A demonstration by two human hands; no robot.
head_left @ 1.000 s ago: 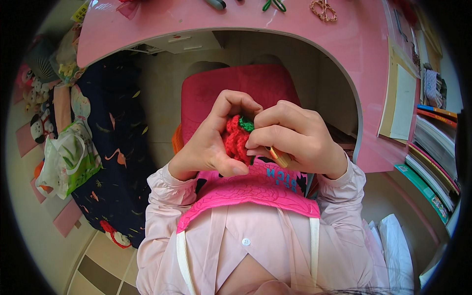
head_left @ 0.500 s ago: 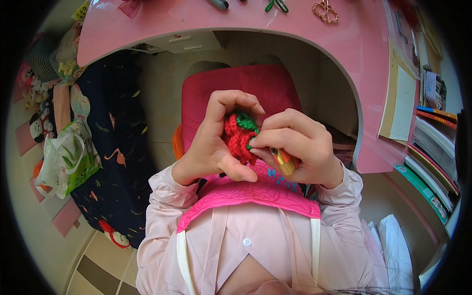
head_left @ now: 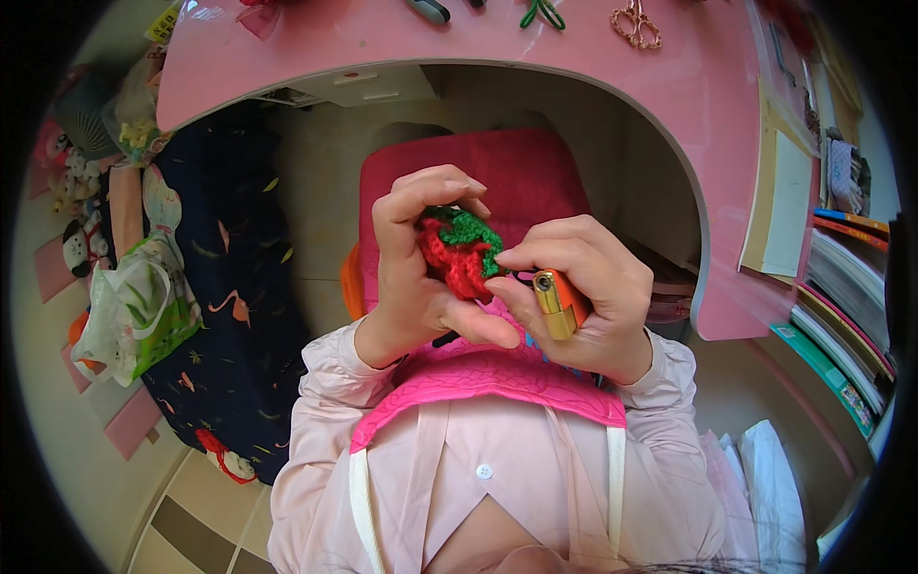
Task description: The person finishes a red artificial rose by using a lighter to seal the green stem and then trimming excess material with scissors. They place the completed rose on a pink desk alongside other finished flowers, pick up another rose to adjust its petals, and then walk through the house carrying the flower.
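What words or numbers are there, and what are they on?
I won't copy writing out, but it shows here:
Pink apron: blue lettering, mostly hidden.
Yellow label, upper left: dark characters, blurred.
Green booklet, right: print, too small to read.

- Shirt (head_left: 397, 478): pale pink, thin woven cloth, with a notched opening at the neck.
- Button (head_left: 485, 472): round, white, on the shirt front.
- Sleeves (head_left: 674, 440): long, same pale pink, loose and creased, gathered into cuffs (head_left: 660, 361).
- Apron (head_left: 497, 407): bright pink, darker line pattern, bits of blue print.
- Straps (head_left: 616, 488): cream, flat, one over each side.
- Fingers (head_left: 569, 256): bare.
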